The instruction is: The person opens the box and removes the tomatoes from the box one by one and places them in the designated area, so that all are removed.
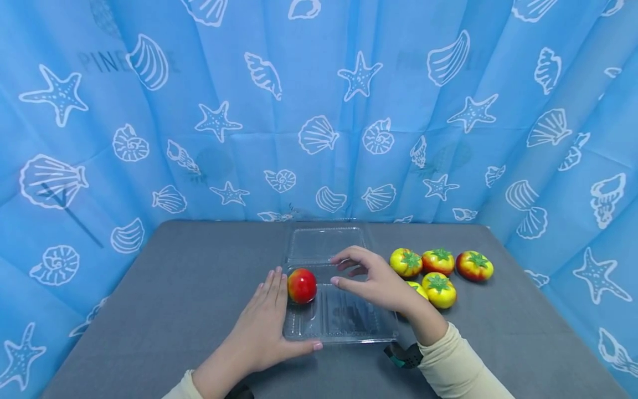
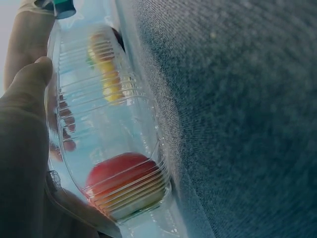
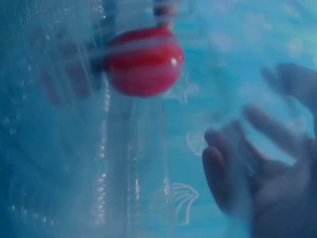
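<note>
A clear plastic clamshell box (image 1: 344, 327) lies on the grey table with its lid (image 1: 319, 244) folded back. Inside its left part sits one red and yellow toy tomato (image 1: 302, 286), also seen through the box wall in the left wrist view. My left hand (image 1: 264, 327) rests along the left side of the box, fingers straight and thumb stretched along the front edge. Over the right half of the box hovers my right hand (image 1: 374, 277), fingers loosely bent and apart, holding nothing. In the right wrist view, clear plastic blurs the scene around the tomato (image 3: 143, 62).
Right of the box sit several yellow and red toy tomatoes (image 1: 438, 290) with green star-shaped leaf tops, one partly hidden behind my right forearm. A blue curtain (image 1: 319, 111) with white shells hangs behind the table (image 1: 199, 277).
</note>
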`<state>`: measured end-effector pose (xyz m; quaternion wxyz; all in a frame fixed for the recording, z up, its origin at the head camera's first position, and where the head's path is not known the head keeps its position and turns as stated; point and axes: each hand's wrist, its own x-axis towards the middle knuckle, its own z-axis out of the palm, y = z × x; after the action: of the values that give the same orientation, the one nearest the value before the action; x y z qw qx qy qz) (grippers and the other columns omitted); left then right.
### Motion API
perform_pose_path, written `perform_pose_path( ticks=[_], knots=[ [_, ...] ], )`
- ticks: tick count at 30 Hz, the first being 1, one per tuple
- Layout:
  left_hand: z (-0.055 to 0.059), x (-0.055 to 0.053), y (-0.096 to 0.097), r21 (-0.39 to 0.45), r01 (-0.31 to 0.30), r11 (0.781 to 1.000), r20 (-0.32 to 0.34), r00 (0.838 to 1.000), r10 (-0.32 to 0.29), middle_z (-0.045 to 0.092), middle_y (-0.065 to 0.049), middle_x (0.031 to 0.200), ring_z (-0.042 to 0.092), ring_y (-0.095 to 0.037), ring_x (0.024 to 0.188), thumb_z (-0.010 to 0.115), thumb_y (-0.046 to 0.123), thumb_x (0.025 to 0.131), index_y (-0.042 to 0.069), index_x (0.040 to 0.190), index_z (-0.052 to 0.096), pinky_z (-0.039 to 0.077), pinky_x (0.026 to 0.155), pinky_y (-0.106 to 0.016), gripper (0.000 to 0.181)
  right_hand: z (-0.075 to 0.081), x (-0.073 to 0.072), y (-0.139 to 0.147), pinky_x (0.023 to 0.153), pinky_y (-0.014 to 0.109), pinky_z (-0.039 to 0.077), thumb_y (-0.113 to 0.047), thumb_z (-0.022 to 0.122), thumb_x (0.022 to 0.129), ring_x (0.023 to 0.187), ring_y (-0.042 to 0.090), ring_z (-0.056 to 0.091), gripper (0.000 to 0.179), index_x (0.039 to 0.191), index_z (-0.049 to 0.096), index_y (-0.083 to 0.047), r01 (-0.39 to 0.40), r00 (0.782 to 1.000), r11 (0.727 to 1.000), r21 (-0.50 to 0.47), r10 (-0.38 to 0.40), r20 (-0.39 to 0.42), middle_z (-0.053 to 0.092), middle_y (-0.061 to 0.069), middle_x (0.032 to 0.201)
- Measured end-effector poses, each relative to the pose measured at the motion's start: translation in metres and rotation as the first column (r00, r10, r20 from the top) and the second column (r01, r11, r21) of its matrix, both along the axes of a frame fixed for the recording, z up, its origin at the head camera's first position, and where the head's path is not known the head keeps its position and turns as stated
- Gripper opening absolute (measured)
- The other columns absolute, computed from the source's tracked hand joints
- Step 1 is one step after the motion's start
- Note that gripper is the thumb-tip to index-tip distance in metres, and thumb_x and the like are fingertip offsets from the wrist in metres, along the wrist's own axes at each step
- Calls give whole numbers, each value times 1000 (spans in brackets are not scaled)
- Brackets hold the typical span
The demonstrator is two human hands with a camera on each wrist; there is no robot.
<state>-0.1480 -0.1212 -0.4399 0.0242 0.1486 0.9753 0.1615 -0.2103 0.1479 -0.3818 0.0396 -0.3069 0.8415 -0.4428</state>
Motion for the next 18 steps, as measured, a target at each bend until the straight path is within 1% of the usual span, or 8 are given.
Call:
perform_pose_path(
  ticks=[3,6,10,14,18],
  knots=[
    [0,0,1,1,-10,1000,-5,1000,10,16,-13,179,13,-36,167,55,102,69,8,170,23,26,130,-59,141,4,5,0,105,52,58,-30,77,98,120,20,68,34,131,68,-24,-17,1000,1000,20,17,19,68,-2,132],
    [0,1,3,-2,-23,1000,-10,1000,23,17,-13,179,12,-36,167,55,102,68,8,170,22,26,130,-59,142,10,12,0,105,53,58,-33,77,99,120,18,68,34,131,68,-25,-31,999,999,33,30,22,68,-4,133],
    [0,1,5,-3,-34,999,-20,999,34,17,-14,178,11,-36,167,56,102,69,8,170,22,25,130,-59,142,20,21,0,104,54,58,-31,76,100,120,16,68,34,132,67,-26,-47,999,999,13,46,16,68,-5,134],
    [-1,2,5,8,-31,999,-32,999,32,19,-14,178,13,-36,167,58,100,69,8,170,23,26,130,-59,140,26,23,-3,103,50,60,-29,76,99,118,14,68,33,132,67,-25,-51,998,999,-6,50,-33,68,-6,131],
    [-1,2,4,19,-25,1000,-27,999,26,19,-14,178,13,-37,166,60,98,70,8,170,23,25,130,-60,139,33,19,-10,102,47,61,-25,77,99,118,20,69,33,131,69,-21,-41,995,999,-31,38,-96,69,-3,130]
  ],
)
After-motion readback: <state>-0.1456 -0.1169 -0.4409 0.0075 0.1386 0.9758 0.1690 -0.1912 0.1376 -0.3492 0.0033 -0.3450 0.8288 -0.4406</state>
